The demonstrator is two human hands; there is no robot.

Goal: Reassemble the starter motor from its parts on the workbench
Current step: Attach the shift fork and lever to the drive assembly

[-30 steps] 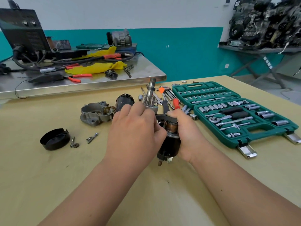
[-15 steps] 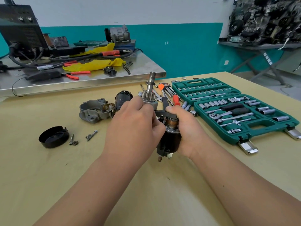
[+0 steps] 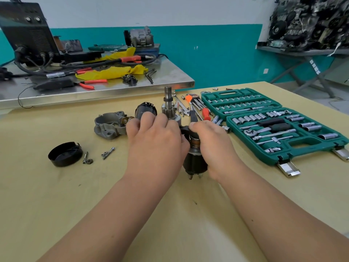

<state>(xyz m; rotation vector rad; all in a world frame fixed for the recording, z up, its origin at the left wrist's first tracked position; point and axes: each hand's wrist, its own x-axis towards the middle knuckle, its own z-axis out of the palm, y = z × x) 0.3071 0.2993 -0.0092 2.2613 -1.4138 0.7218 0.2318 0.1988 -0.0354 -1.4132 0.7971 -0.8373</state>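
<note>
Two bare hands at mid-bench, parts spread on either side. Far left: black end cap (image 3: 65, 154), open side up, with loose bolts (image 3: 108, 153) just beside it. Next: grey aluminium nose housing (image 3: 110, 124), then black field-frame cylinder (image 3: 145, 110) lying near it. Left hand (image 3: 154, 140) closed around the armature assembly (image 3: 168, 103), shaft and pinion standing upright above the fingers. Right hand (image 3: 213, 146) clamped on the black solenoid (image 3: 195, 163), black shift fork (image 3: 186, 130) bridging both. Far right: open green socket set (image 3: 279, 127).

Two bare forearms, no sleeves, no gloves, left hand (image 3: 154, 140) and right hand (image 3: 215, 146) bare
</note>
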